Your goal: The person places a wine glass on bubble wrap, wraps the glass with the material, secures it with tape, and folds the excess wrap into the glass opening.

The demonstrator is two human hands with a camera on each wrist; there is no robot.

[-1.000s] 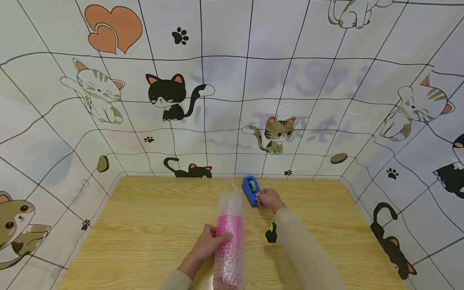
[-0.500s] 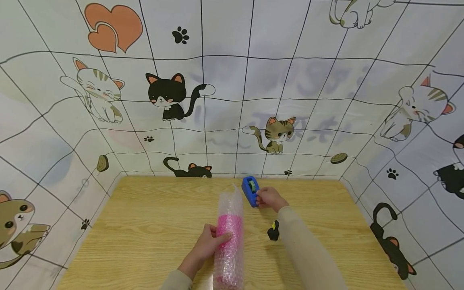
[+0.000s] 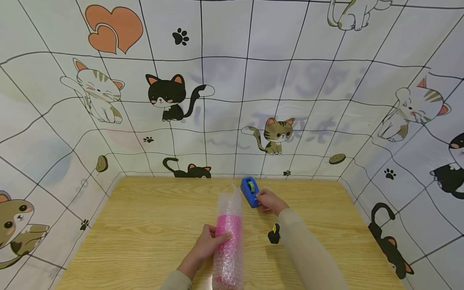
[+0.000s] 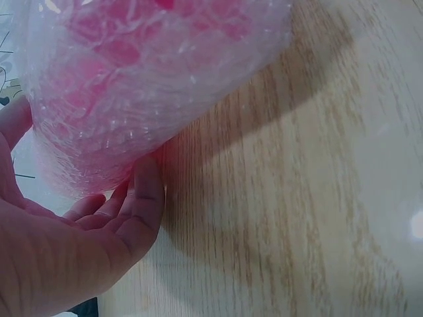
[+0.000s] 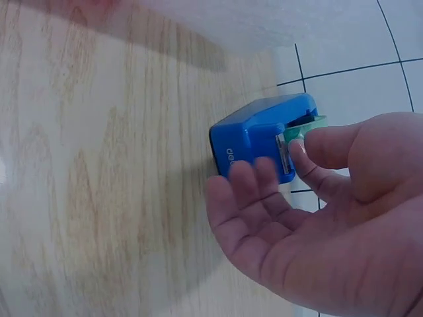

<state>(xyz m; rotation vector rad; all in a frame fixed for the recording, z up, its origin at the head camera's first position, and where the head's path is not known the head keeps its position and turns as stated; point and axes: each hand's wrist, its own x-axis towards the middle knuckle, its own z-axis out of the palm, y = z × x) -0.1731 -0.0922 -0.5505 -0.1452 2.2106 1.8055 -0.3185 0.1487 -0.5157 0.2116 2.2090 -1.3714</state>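
Key relation: tape dispenser vs right hand. Blue tape dispenser [image 3: 249, 198] sits toward the far edge of the table [image 3: 163, 225], just past and right of the wrapped roll's far end. Its long axis points mostly away from the person, far end slanted a bit left, cutter end toward the right hand [image 3: 270, 202]. Right hand is clearly the nearer one: it comes in from the near right, fingertips at the cutter. Right wrist view has thumb and index together there, looks like a pinch on the loose end of the tape [image 5: 307, 127]; the strip itself is hard to make out. Other fingers are bent in front of the dispenser body, contact unclear.

Wrapped roll [image 3: 233, 249]: pink, in bubble wrap, lying on the table, long axis running nearly straight away from the person, near end cut off by the frame. Left hand [image 3: 210, 241] grips it from the left side, thumb over the top, fingers curled low on the side.

Loose wrap at the roll's far end sticks up just left of the dispenser; looks like a small gap, no contact I can see. My read: roll-to-dispenser path is short and leftward, so that flap is the snag risk for any tape brought across.
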